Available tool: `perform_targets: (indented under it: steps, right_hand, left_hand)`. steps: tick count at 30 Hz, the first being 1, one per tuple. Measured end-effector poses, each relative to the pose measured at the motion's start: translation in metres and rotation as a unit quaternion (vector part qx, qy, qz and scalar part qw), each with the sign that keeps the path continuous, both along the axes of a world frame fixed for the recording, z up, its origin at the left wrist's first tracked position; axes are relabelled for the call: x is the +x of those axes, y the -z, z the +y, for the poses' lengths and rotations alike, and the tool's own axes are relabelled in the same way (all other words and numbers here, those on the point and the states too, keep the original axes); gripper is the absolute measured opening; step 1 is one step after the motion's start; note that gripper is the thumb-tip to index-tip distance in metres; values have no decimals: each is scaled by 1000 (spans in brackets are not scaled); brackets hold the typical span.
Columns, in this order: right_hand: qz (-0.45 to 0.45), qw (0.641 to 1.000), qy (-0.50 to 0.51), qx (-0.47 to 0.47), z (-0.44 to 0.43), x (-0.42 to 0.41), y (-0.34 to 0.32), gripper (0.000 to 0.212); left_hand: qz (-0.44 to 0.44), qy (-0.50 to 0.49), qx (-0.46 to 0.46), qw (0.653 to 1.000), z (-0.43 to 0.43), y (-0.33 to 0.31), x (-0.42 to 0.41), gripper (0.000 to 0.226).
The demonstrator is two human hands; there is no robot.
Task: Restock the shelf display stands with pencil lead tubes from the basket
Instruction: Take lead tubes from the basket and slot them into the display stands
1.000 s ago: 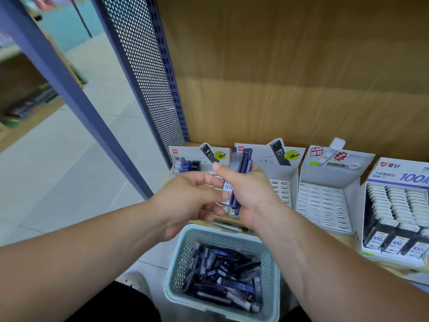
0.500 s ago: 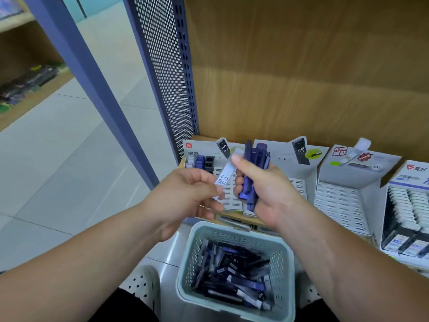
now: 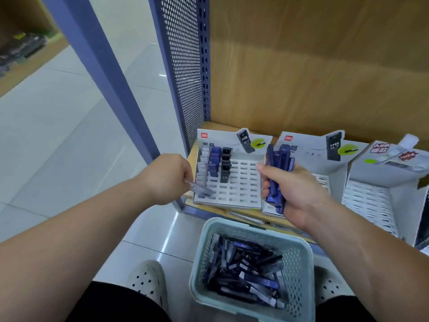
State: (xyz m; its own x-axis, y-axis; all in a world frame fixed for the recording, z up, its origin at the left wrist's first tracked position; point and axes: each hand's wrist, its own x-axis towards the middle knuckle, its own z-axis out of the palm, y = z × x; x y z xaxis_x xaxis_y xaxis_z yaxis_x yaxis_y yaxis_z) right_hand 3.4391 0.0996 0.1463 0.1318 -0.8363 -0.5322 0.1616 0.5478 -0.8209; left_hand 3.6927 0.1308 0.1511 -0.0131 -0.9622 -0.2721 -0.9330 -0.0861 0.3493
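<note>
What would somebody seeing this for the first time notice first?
Probably the two hands at centre: the right hand grips a bundle of blue lead tubes, while the left hand holds a single pale tube over the front left of the leftmost display stand. Below them, a pale green basket lies heaped with more tubes.
</note>
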Motion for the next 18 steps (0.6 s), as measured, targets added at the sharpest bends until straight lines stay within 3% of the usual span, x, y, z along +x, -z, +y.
perform_targets:
  steps: [10,18]
  right_hand:
    - [12,1000,-27,-2,-1,7,1,31]
    - [15,999,-27,-9,1,-2,0,31]
  left_hand:
    - [-12,40,-102,994,12,15,5,14]
    - [-28,79,-94,992,12,19,-5,25]
